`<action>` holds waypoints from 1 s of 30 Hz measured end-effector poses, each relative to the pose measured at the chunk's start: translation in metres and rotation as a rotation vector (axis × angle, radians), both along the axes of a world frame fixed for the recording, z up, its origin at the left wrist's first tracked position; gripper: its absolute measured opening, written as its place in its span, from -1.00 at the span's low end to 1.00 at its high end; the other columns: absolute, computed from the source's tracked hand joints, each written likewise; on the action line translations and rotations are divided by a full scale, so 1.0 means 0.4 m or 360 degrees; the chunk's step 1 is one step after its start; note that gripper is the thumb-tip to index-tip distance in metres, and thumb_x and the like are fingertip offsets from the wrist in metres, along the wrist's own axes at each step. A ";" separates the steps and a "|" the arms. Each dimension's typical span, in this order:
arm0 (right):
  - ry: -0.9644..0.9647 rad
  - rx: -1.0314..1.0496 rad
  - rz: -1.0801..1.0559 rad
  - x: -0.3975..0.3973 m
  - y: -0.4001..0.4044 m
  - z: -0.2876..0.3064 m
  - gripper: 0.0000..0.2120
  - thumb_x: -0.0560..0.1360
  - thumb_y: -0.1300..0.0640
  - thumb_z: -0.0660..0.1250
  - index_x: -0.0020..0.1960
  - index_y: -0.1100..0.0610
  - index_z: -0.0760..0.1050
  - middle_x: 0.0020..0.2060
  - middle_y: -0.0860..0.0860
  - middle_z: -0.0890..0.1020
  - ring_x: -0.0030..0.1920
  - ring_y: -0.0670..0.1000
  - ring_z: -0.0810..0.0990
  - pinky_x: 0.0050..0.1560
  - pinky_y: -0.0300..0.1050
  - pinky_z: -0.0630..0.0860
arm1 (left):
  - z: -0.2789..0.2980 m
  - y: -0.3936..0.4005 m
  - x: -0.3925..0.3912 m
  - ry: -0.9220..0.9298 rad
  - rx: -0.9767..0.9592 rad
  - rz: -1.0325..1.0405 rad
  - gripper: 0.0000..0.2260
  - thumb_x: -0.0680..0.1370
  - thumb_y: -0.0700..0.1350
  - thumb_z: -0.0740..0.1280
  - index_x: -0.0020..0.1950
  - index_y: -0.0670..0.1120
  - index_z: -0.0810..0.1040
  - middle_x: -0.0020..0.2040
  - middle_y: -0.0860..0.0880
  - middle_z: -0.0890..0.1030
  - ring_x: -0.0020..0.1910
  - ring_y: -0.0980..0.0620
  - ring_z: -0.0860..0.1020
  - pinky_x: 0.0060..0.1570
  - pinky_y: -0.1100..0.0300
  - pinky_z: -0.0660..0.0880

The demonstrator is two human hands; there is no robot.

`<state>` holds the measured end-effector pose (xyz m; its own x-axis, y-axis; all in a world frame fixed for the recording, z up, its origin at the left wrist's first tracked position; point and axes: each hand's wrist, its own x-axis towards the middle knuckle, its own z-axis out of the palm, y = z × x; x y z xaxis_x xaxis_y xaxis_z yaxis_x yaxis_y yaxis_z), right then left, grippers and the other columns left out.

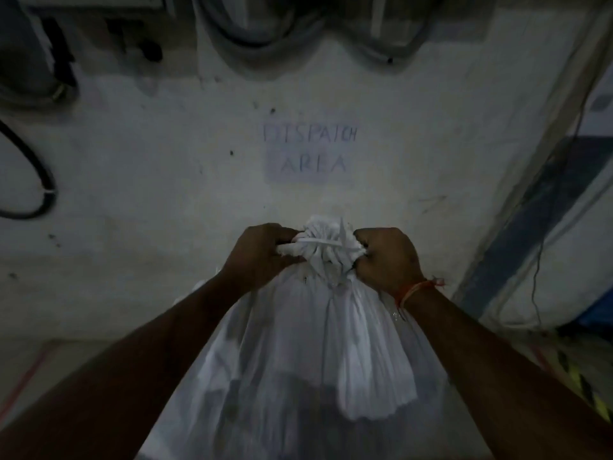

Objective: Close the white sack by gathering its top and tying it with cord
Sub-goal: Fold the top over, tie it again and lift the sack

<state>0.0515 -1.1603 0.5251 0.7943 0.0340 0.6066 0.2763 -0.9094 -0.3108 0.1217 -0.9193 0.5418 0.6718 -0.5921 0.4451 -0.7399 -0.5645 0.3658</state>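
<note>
The white sack [308, 353] stands low in the middle of the view, its body spreading down toward six o'clock between the person's two forearms. Its top is bunched into a tight ruffled neck [326, 247], and a white cord [318, 242] runs straight across that neck from side to side. A loose fold of the sack's cloth hangs down its front toward five o'clock.

The left hand [262, 252] sits at nine o'clock of the neck, fingers curled tight round the cord end and the bunched cloth there. The right hand [386, 257] sits at three o'clock of the neck, also fisted, gripping the other end of the cord against the cloth. The two fists are level with each other, the neck between them. An orange thread band [416, 290] circles the right wrist.

Beyond the sack, at twelve o'clock, the pale floor [166, 167] carries a painted patch with the faint words DISPATCH AREA [308, 151]. A black cable [39, 174] loops at nine o'clock near the frame edge. Grey hoses [265, 38] curve along the top. At three o'clock lies a large pale bag with a blue stripe [544, 207], and a black-and-yellow striped strip [587, 386] runs at four o'clock.
</note>
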 end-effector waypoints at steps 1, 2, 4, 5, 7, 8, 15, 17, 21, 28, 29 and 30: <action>0.0027 -0.0009 0.0020 0.006 0.001 -0.040 -0.89 0.24 -0.02 0.13 -0.42 -0.05 0.25 -0.49 0.09 0.58 -0.45 0.15 0.57 -0.40 -0.22 0.24 | -0.036 -0.004 0.003 0.0034 0.0021 0.0006 -0.50 0.39 0.28 0.28 0.11 0.00 0.72 -0.13 -0.08 0.70 -0.13 -0.08 0.65 -0.16 0.13 0.49; 0.0066 -0.0003 0.0029 0.012 0.002 -0.084 -0.89 0.25 -0.03 0.14 -0.41 -0.06 0.25 -0.49 0.10 0.59 -0.45 0.15 0.57 -0.40 -0.23 0.26 | -0.080 -0.006 0.008 0.0061 0.0029 -0.0001 -0.49 0.39 0.29 0.26 0.12 0.00 0.72 -0.12 -0.09 0.70 -0.12 -0.09 0.66 -0.15 0.10 0.51; 0.0160 0.0040 0.0016 0.024 0.001 -0.181 -0.84 0.28 -0.06 0.14 -0.43 -0.03 0.37 -0.46 0.11 0.62 -0.44 0.15 0.60 -0.42 -0.20 0.37 | -0.178 -0.009 0.019 0.0125 0.0042 0.0018 -0.47 0.38 0.29 0.24 0.14 0.01 0.72 -0.09 -0.09 0.71 -0.10 -0.10 0.66 -0.14 0.11 0.52; 0.0202 0.0047 0.0001 0.031 0.001 -0.235 -0.76 0.29 -0.08 0.15 -0.42 0.03 0.46 -0.44 0.11 0.63 -0.42 0.15 0.61 -0.41 -0.19 0.41 | -0.233 -0.009 0.023 0.0177 0.0046 0.0050 -0.48 0.38 0.29 0.26 0.15 0.01 0.71 -0.08 -0.09 0.71 -0.08 -0.09 0.67 -0.14 0.15 0.49; 0.0258 0.0003 -0.0025 0.045 0.003 -0.352 -0.68 0.31 -0.09 0.17 -0.38 0.12 0.55 -0.42 0.11 0.65 -0.41 0.14 0.62 -0.37 -0.23 0.39 | -0.353 -0.009 0.037 0.0263 0.0038 0.0117 -0.53 0.40 0.23 0.35 0.19 0.01 0.70 -0.05 -0.07 0.71 -0.06 -0.08 0.67 -0.15 0.24 0.41; 0.0290 -0.0023 -0.0041 0.053 0.006 -0.413 -0.69 0.30 -0.07 0.19 -0.37 0.13 0.56 -0.43 0.10 0.64 -0.42 0.14 0.62 -0.37 -0.25 0.36 | -0.415 -0.009 0.042 0.0300 0.0035 0.0139 -0.56 0.40 0.19 0.38 0.20 0.02 0.69 -0.05 -0.07 0.71 -0.05 -0.07 0.66 -0.14 0.26 0.39; 0.0556 -0.0150 -0.0047 0.093 0.012 -0.877 -0.73 0.31 -0.04 0.24 -0.35 0.14 0.56 -0.40 0.11 0.63 -0.41 0.16 0.61 -0.42 -0.14 0.47 | -0.884 -0.001 0.074 0.0576 0.0115 0.0210 -0.66 0.49 0.05 0.49 0.26 0.08 0.65 -0.06 0.00 0.68 -0.09 0.02 0.64 -0.13 0.29 0.43; 0.0612 -0.0102 -0.0060 0.097 0.015 -0.996 -0.67 0.30 -0.06 0.21 -0.30 0.18 0.60 -0.39 0.12 0.64 -0.40 0.16 0.63 -0.41 -0.11 0.52 | -1.014 -0.003 0.073 0.0671 0.0123 0.0248 -0.65 0.50 0.01 0.49 0.28 0.09 0.63 -0.06 0.01 0.66 -0.09 0.03 0.61 -0.15 0.35 0.42; 0.0778 -0.0063 -0.0053 0.105 0.031 -1.221 -0.65 0.36 -0.12 0.23 -0.30 0.14 0.60 -0.40 0.06 0.63 -0.42 0.09 0.61 -0.40 -0.17 0.50 | -1.256 0.004 0.064 0.0814 0.0169 0.0346 -0.62 0.53 -0.11 0.46 0.34 0.08 0.58 0.02 0.01 0.63 -0.04 0.09 0.58 -0.04 0.31 0.49; 0.1132 -0.0010 -0.0181 0.056 0.075 -1.526 -0.73 0.33 -0.07 0.22 -0.30 0.11 0.54 -0.39 0.05 0.61 -0.40 0.10 0.60 -0.39 -0.18 0.43 | -1.561 0.024 0.015 0.0939 0.0307 0.0303 -0.65 0.55 -0.08 0.42 0.35 0.07 0.58 0.04 -0.01 0.60 -0.06 0.05 0.61 -0.12 0.28 0.52; 0.1157 0.0029 -0.0230 0.049 0.081 -1.554 -0.74 0.35 -0.06 0.21 -0.29 0.11 0.53 -0.38 0.06 0.61 -0.38 0.11 0.59 -0.38 -0.13 0.46 | -1.586 0.021 0.007 0.0921 0.0309 0.0319 -0.62 0.54 -0.13 0.43 0.35 0.06 0.58 0.04 -0.01 0.59 -0.07 0.04 0.61 -0.16 0.26 0.53; 0.1195 0.0071 -0.0291 0.043 0.085 -1.575 -0.74 0.37 -0.06 0.21 -0.27 0.11 0.52 -0.37 0.07 0.60 -0.36 0.12 0.59 -0.36 -0.09 0.47 | -1.606 0.018 0.000 0.0914 0.0310 0.0347 -0.58 0.52 -0.18 0.43 0.36 0.07 0.57 0.05 -0.03 0.56 -0.07 0.03 0.60 -0.19 0.23 0.56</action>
<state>0.0688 -1.1262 -0.1049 0.9839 -0.1491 -0.0990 -0.1763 -0.9026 -0.3927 0.1215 -0.9119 -0.1005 0.8853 -0.4486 -0.1228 -0.3175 -0.7758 0.5453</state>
